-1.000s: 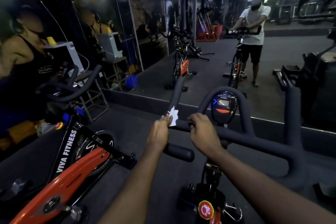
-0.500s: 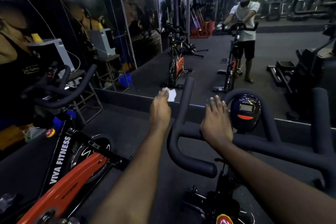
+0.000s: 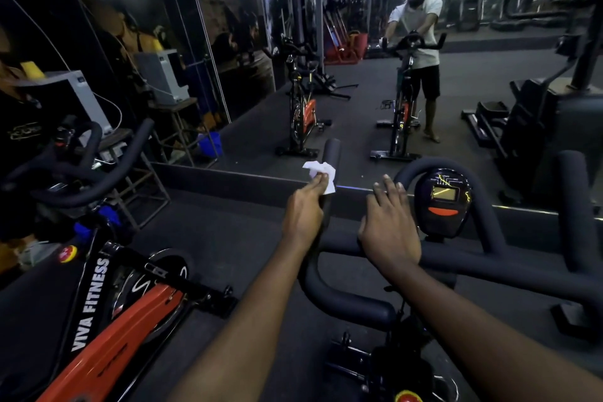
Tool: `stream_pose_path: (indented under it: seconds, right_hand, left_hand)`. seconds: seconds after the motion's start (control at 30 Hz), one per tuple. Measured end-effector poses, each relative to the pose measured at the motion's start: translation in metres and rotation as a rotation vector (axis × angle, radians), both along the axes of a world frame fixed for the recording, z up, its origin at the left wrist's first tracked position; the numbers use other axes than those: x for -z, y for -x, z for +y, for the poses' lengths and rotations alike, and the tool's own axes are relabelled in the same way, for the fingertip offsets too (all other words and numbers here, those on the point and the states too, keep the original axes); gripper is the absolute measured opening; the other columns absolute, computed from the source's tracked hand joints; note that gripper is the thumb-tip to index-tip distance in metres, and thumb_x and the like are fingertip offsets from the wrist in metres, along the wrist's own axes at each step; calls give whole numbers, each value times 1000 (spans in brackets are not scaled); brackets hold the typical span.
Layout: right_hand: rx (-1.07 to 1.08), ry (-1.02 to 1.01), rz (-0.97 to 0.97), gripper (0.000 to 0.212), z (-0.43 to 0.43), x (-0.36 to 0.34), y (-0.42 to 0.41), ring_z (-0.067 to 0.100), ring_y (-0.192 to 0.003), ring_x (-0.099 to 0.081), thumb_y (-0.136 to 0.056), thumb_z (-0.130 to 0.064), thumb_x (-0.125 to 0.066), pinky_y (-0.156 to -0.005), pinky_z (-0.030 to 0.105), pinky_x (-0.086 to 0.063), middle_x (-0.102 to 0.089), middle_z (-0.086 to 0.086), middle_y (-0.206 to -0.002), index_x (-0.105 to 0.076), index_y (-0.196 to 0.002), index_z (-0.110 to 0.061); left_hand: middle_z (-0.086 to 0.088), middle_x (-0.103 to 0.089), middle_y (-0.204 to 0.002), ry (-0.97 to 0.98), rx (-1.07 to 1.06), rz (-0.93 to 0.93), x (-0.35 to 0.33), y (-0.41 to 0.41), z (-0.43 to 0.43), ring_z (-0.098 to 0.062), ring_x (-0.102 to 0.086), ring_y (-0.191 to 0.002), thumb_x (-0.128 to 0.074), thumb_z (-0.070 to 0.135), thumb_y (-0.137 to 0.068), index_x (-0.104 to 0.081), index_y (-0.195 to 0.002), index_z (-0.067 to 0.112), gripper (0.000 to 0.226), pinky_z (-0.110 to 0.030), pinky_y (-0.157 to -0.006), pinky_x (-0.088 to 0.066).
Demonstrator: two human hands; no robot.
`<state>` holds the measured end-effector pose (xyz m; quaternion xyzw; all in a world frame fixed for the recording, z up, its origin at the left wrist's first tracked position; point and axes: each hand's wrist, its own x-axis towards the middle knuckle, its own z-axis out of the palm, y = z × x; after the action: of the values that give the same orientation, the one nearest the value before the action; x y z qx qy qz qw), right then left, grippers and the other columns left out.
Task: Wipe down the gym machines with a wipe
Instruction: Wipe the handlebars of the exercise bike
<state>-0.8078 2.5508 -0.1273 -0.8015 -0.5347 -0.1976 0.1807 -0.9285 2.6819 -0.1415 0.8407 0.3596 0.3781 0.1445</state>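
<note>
Wipe pinched against the left horn of the bike's handlebar.

Low in the frame, two bare forearms reach up to the black handlebar [image 3: 359,307]. At centre, the left hand [image 3: 303,215] pinches the crumpled white wipe [image 3: 321,174] against the upright horn [image 3: 332,153], thumb and fingers closed on it. Just right of it, the right hand [image 3: 388,232] lies flat on the crossbar with straight fingers, holding nothing, beside the console [image 3: 443,199]. An orange bike [image 3: 130,320] stands at lower left. Farther up, the mirror [image 3: 359,101] shows a person at a bike.
</note>
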Motion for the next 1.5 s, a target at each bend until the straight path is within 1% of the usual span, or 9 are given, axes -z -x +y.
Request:
stream_pose_path:
  seconds: [0.27,0.67,0.8,0.93,1.03,1.17,1.27,1.4,1.5]
  right_hand:
    - [1,15,-29,38,-1,-1,0,34,-145,-34,-82,-19,-52,-124,46,-19,-59,21,-136,-69,-109,1]
    - [0,50,-21,35,-4,-2,3,34,-147,-31,-88,-18,-49,-125,45,-15,-64,18,-130,-69,-111,0]
    - [-11,77,-24,35,-7,-4,2,36,-143,-35,-86,-18,-49,-124,48,-19,-67,20,-120,-70,-107,2]
    - [-16,138,-63,38,-10,-6,1,36,-144,-33,-87,-21,-47,-124,48,-17,-67,18,-121,-70,-110,0]
    - [-31,159,-73,40,-11,-7,0,36,-145,-30,-89,-21,-44,-124,48,-14,-66,16,-125,-69,-114,-2]
    - [-108,154,-7,35,-15,-6,-4,36,-148,-22,-90,-15,-47,-125,49,-6,-63,15,-127,-66,-117,-2]
    - [-216,94,202,33,-13,-4,-9,34,-149,-23,-86,-5,-50,-125,48,-1,-64,16,-125,-66,-115,-3]
    - [-429,-124,613,34,-28,-8,10,33,-120,-57,-84,7,-51,-113,39,-33,-72,14,-112,-71,-108,-6]
    - [-641,-28,639,26,-46,-1,42,17,-98,-64,-86,-16,-49,-87,31,-50,-73,1,-102,-69,-103,-15]
  left_hand:
    - [-7,-41,-158,7,2,41,-66,-44,25,-23,-42,-144,-37,-15,-90,-48,-149,10,65,-30,-116,-31]
    - [-2,-63,-140,112,25,-104,1,20,-42,-17,-58,-129,-49,-5,-96,-65,-134,13,45,-32,-109,-45]
    - [-8,-60,-142,163,-34,46,8,42,-72,-24,-53,-133,-47,-5,-94,-62,-136,7,47,-24,-109,-35]
    - [-2,-73,-90,157,-160,61,12,52,-99,-15,-64,-87,-46,36,-95,-72,-93,17,32,-44,-95,-50]
    - [9,-63,-72,166,-205,32,17,56,-114,-10,-57,-75,-47,37,-96,-66,-85,16,31,-42,-82,-51]
    - [2,-71,-90,267,-213,-86,31,68,-142,-10,-60,-84,-50,15,-97,-70,-93,13,21,-35,-79,-47]
    - [-3,-71,-125,117,-183,-80,44,82,-154,-14,-66,-114,-54,-11,-86,-75,-116,8,41,-17,-98,-45]
    - [-8,-72,-124,85,-84,-143,34,98,-166,-15,-66,-117,-40,-12,-73,-75,-117,5,59,-14,-106,-42]
    - [-6,-70,-128,246,-14,-228,23,109,-169,-3,-63,-117,-44,-11,-81,-65,-129,5,55,-11,-102,-43]
